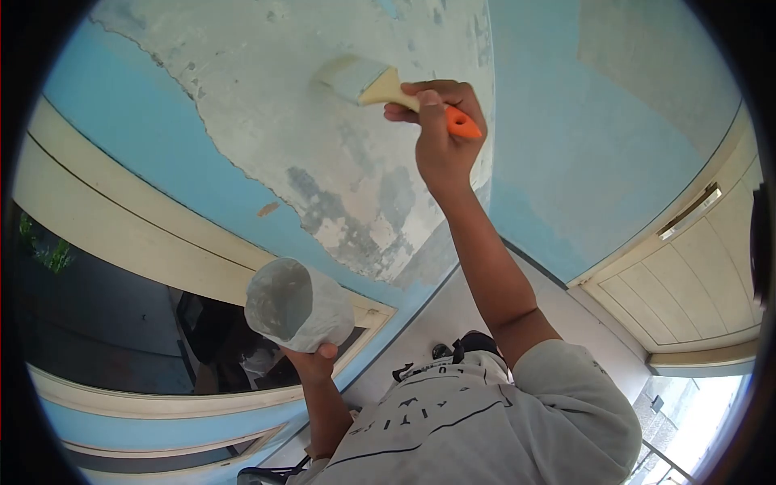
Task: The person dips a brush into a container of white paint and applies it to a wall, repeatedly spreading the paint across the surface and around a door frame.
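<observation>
My right hand (444,121) is closed around the handle of a paintbrush (378,87) with a cream ferrule end and an orange handle tip. Its whitish bristles lie against the patchy grey-white wall (267,97), slightly blurred. Lower down, my left hand (311,360) grips a paint-smeared white tub (319,311) from beneath, thumb at its side. The tub is tilted so that its open mouth faces the camera, and its inner wall is coated in pale grey. Most of the left fingers are hidden behind the tub.
Blue paint (129,105) borders the bare patch along a ragged edge. A cream-framed window (97,190) with dark glass lies left, close behind the tub. On the right, a blue wall (558,162) meets a cream door (671,283) with a metal handle. Pale floor (566,315) shows below.
</observation>
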The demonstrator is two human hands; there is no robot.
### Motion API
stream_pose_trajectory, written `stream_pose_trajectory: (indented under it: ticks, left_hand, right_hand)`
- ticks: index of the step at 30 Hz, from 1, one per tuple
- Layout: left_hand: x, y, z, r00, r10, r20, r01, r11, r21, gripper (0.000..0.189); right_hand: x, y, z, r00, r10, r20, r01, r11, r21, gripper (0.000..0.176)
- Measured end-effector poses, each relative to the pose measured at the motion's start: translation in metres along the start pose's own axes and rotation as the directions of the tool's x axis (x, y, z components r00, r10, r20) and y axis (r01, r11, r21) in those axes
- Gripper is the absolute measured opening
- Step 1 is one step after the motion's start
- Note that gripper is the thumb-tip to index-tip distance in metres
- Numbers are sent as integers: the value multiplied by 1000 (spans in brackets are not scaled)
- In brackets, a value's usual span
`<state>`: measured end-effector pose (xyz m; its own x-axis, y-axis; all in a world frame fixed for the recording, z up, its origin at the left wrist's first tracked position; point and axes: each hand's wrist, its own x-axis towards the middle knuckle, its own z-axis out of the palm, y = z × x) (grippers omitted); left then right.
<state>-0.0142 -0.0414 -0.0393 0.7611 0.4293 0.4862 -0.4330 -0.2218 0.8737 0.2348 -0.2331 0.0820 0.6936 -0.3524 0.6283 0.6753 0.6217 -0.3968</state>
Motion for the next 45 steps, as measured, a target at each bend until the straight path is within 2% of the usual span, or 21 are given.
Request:
stream_pose_trajectory:
  ticks: [2, 5, 6, 8, 10, 12, 13, 15, 19, 22, 26, 28, 31, 34, 36, 38, 40, 42, 43, 44, 45]
  left_hand:
    - [-4, 3, 7, 999, 16, -31, -16, 1000, 18, 128]
    - [-9, 8, 7, 999, 17, -31, -15, 997, 76, 129]
    - [-10, 10, 10, 1000, -8, -7, 9, 992, 127, 130]
    - [-9, 25, 36, 999, -16, -43, 20, 995, 93, 130]
    - [-15, 28, 51, 997, -9, -82, 14, 998, 61, 131]
    - [-29, 16, 55, 990, 53, -131, -23, 974, 225, 131]
    - [-30, 23, 72, 983, 58, -174, -33, 989, 146, 130]
    - [-41, 25, 91, 980, 34, -196, -13, 994, 106, 129]
    - [-62, 41, 136, 980, -24, -195, 35, 998, 53, 125]
    - [-80, 49, 174, 970, -22, -242, 25, 1000, 12, 120]
    - [-103, 54, 208, 984, -86, -157, 81, 996, -41, 116]
    - [-110, 60, 233, 981, -146, -126, 126, 981, -149, 113]
    - [-121, 54, 254, 989, -126, -77, 113, 980, -162, 109]
    - [-126, 59, 274, 992, -120, -27, 113, 976, -184, 105]
    - [-129, 58, 283, 993, -106, 51, 111, 986, -123, 106]
    - [-130, 64, 297, 993, -100, 66, 107, 987, -123, 106]
    - [-128, 72, 306, 992, -93, 82, 102, 987, -124, 107]
    - [-123, 78, 313, 983, -15, 181, 21, 999, -32, 107]
    - [-121, 79, 316, 985, -10, 174, 16, 999, -32, 107]
    - [-120, 81, 319, 984, 13, 177, -6, 999, -39, 106]
    - [-119, 82, 321, 983, 33, 180, -26, 999, -45, 106]
  right_hand:
    - [-29, 35, -29, 988, 148, 52, -138, 978, -157, 15]
    - [-112, 89, -107, 954, 285, -89, -298, 930, -214, 11]
    - [-138, 93, -131, 903, 399, -161, -428, 871, -241, 11]
    - [-192, 111, -187, 763, 630, -144, -626, 665, -408, 14]
    - [-221, 112, -224, 622, 773, -124, -664, 437, -606, 15]
    - [-235, 102, -243, 558, 810, -181, -778, 435, -454, 17]
    - [-231, 94, -247, 565, 810, -153, -768, 449, -457, 17]
    - [-218, 66, -257, 468, 866, -177, -846, 381, -372, 17]
    - [-158, 7, -271, 511, 854, -100, -836, 467, -286, 19]
    - [-97, -55, -278, 554, 832, -13, -784, 517, -345, 22]
    - [-34, -116, -308, 633, 761, 143, -670, 631, -391, 28]
    - [-12, -145, -314, 707, 703, 77, -654, 691, -309, 35]
    - [18, -187, -316, 766, 639, 74, -613, 760, -216, 37]
    - [52, -225, -314, 831, 517, 205, -511, 855, -83, 37]
    - [73, -251, -297, 856, 465, 225, -462, 884, -72, 35]
    - [97, -275, -278, 817, 300, 493, -324, 945, -38, 34]
    - [112, -300, -249, 786, 275, 554, -321, 947, -16, 32]
    - [123, -319, -226, 614, 344, 710, -356, 924, -139, 28]
    - [127, -327, -213, 547, 416, 727, -416, 888, -196, 18]
    - [133, -331, -204, 541, 414, 732, -417, 888, -195, 18]
    - [138, -333, -196, 426, 463, 778, -376, 872, -313, 14]
